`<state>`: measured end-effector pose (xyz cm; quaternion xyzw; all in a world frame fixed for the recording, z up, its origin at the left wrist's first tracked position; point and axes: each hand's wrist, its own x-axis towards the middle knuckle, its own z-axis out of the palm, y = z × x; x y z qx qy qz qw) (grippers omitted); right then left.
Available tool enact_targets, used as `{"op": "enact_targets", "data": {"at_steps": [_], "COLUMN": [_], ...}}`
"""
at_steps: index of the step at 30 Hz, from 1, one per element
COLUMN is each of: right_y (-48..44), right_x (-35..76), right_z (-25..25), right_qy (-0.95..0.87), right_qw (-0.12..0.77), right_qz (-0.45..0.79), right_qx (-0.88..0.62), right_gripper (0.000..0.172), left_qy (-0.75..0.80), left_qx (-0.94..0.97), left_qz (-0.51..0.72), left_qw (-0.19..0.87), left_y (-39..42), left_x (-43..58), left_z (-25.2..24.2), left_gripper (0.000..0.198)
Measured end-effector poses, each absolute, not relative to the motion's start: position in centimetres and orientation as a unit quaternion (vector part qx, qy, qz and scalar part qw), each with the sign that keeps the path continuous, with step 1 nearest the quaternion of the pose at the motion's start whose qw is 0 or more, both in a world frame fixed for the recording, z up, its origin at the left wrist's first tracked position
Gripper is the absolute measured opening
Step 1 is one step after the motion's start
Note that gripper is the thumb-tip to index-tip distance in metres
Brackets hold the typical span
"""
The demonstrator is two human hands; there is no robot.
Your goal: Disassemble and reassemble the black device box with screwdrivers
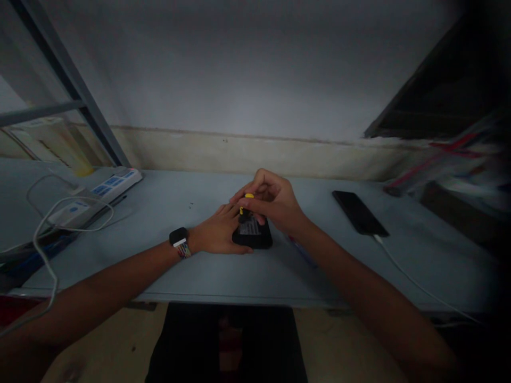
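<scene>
On the light blue table (215,276) lies a black box-like device (261,241) with a grey label on its top. My left hand (215,231) rests flat against its left side, fingers apart, thumb along the near edge. Above the device, my right hand (275,205) pinches a small yellow and black tool (249,196) that looks like a screwdriver handle. The tool's lower end is over the far left part of the device; its tip is too small to make out.
A phone (359,213) with a white cable (411,277) lies at the right. At the left are a power strip (107,189), looped cable and a yellowish cup (72,149). Plastic bags (451,165) stand far right. A blue pen-like item (303,252) lies under my right forearm.
</scene>
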<state>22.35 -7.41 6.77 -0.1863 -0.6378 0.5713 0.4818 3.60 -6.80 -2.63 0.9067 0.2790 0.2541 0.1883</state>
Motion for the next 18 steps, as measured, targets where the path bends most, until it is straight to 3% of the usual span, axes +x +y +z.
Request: {"op": "enact_targets", "data": {"at_steps": [9, 15, 18], "right_y": [-7.07, -7.01, -6.93], "right_x": [23.03, 22.44, 22.59], "right_z": [6.56, 6.92, 6.59], "right_qy": [-0.671, -0.646, -0.64], "right_qw": [0.458, 0.466, 0.445], "right_qz": [0.56, 0.582, 0.603], "right_qx": [-0.162, -0.164, -0.171], "right_gripper": [0.015, 0.038, 0.03], "left_qy": [0.267, 0.27, 0.274], "left_qx": [0.916, 0.914, 0.912], "left_qz": [0.243, 0.245, 0.247], "left_qw": [0.174, 0.179, 0.18], "left_y": [-6.66, -6.6, -6.69], "left_x": [3.55, 3.54, 3.56], "left_z": [-2.53, -2.62, -2.4], "left_gripper": [0.091, 0.093, 0.087]}}
